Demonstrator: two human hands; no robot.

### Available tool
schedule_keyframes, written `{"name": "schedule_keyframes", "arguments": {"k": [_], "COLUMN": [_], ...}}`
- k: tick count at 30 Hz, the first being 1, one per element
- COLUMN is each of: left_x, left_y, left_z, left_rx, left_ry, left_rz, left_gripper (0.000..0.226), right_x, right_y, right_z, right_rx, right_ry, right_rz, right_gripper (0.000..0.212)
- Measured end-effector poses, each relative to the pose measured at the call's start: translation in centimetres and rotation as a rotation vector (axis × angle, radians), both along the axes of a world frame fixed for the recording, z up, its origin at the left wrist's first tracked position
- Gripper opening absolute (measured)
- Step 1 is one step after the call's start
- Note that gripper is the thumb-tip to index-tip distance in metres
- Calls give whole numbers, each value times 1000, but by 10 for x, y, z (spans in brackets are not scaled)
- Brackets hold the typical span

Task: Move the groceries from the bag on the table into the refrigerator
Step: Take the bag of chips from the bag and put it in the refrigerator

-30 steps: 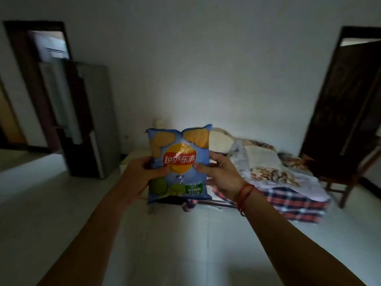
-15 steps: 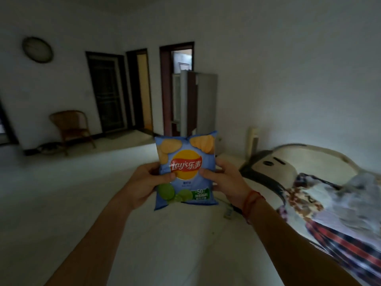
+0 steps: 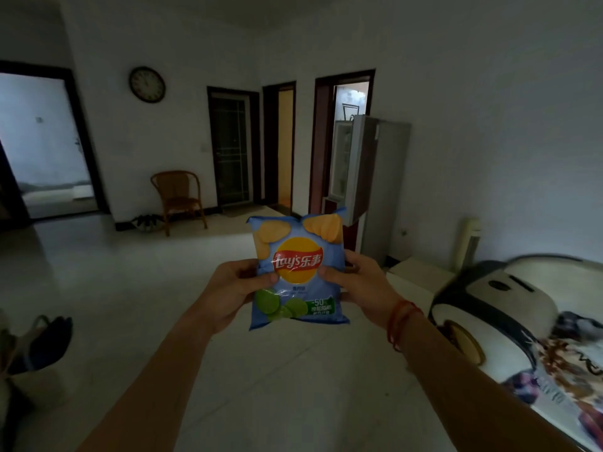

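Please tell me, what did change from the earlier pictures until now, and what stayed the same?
The view has swung left: the table with the checked cloth has left the frame, and a wall clock and a wicker chair have come in. The refrigerator, door open, now stands behind the chip bag. Unchanged: left hand and right hand still hold the bag upright.

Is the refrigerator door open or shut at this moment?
Open: the refrigerator door is swung outward, its pale inner lining facing the camera.
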State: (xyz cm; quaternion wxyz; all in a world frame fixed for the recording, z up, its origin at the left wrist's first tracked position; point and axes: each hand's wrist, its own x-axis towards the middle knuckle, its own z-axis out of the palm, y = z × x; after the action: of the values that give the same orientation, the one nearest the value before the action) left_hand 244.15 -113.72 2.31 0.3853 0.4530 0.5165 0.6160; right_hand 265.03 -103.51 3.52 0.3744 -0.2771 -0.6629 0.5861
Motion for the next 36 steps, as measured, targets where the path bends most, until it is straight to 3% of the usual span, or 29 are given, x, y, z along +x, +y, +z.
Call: {"name": "schedule_keyframes", "arguments": {"k": [13, 26, 36], "left_x": [-87, -185, -282], "left_y": [97, 305, 449], "left_z": [-20, -16, -18], "left_rx": [-12, -6, -33], "left_ry": [-18, -7, 24], "left_rz": [61, 119, 145], "left_gripper": [25, 35, 27], "right_x": [-95, -197, -296], "right_y": [108, 327, 472], "right_z": [-21, -17, -19], "right_rx": [-24, 5, -22], "right_ry": [-21, -29, -41], "right_rz": [21, 59, 67], "right_gripper": [31, 29, 36]}}
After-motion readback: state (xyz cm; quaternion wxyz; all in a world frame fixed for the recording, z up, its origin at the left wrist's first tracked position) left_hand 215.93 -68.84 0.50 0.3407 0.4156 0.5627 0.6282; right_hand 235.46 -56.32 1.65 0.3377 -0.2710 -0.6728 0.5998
